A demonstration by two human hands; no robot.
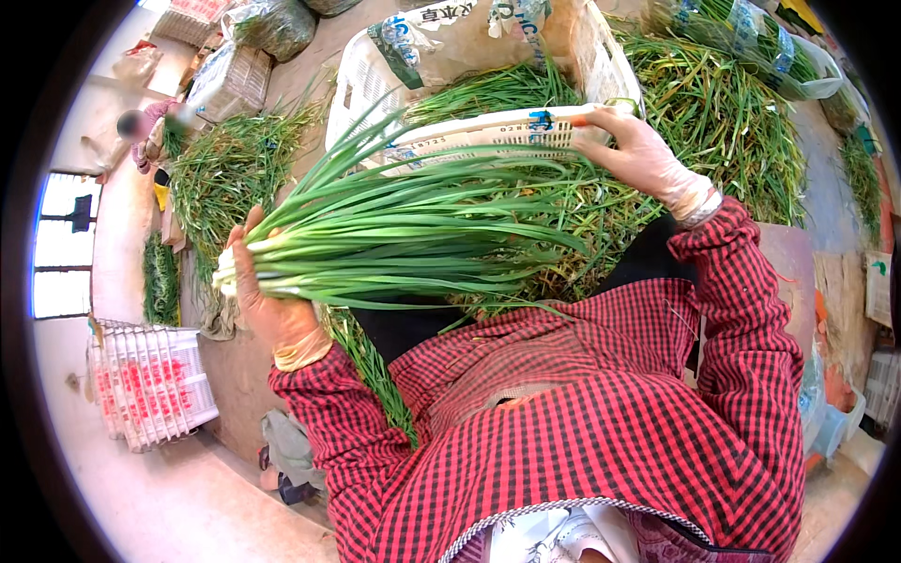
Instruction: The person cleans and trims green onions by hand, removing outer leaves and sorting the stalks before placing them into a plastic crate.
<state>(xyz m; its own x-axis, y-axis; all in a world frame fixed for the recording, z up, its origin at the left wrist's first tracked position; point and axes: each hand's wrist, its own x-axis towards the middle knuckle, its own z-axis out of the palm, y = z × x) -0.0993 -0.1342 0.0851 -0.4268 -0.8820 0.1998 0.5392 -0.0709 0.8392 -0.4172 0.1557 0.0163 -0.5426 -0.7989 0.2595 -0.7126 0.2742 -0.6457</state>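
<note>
My left hand (pixel 271 306), in a thin pale glove, is closed around the white stem ends of a bunch of Chinese chives (pixel 401 232). The long green leaves fan out to the right, above my lap. My right hand (pixel 637 155), also gloved, is at the near rim of a white plastic crate (pixel 479 130), fingers bent and an orange tip showing on one finger. Whether those fingers grip anything is unclear. More loose green leaves (pixel 500 91) lie inside the crate, beside a torn printed plastic lining (pixel 450 35).
Heaps of leaf trimmings lie right (pixel 718 127) and left (pixel 232 162) of the crate. Wrapped bundles (pixel 753 49) lie at upper right. Stacked white crates (pixel 151 387) stand at left. Another person (pixel 151 130) is in the far left background.
</note>
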